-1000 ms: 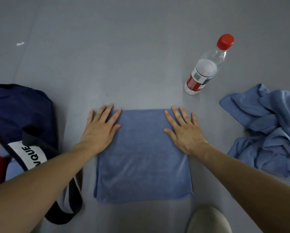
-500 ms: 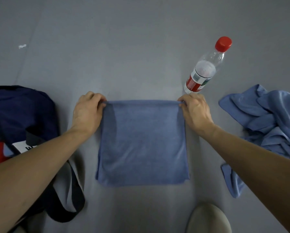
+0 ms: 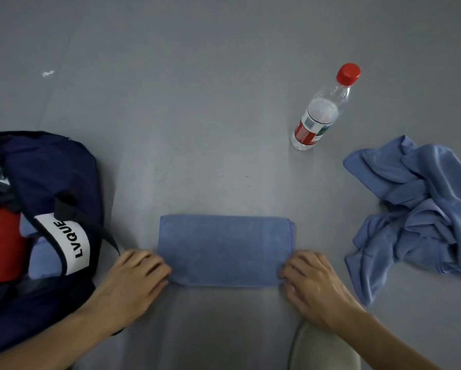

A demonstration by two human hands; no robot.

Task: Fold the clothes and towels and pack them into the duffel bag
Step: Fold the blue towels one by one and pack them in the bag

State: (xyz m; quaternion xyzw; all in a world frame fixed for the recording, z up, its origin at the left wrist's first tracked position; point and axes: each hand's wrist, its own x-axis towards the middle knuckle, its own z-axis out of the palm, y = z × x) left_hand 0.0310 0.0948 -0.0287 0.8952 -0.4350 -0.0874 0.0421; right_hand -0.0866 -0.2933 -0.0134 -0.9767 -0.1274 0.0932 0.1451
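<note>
A blue towel (image 3: 225, 249) lies folded into a wide flat rectangle on the grey floor in front of me. My left hand (image 3: 134, 279) pinches its near left corner with curled fingers. At the near right corner my right hand (image 3: 312, 283) does the same. An open navy duffel bag (image 3: 50, 177) with a white LVQUE strap label sits at the left, holding red and light blue items. A crumpled blue garment (image 3: 421, 209) lies in a heap at the right.
A clear water bottle (image 3: 321, 113) with a red cap stands beyond the towel, to the right. A pale rounded thing (image 3: 322, 351), perhaps my knee, shows at the bottom edge. Grey floor (image 3: 197, 76) stretches away behind the towel.
Both hands took the towel's far corners and drew that edge toward me, folding the towel in half. The hands now sit at its near corners.
</note>
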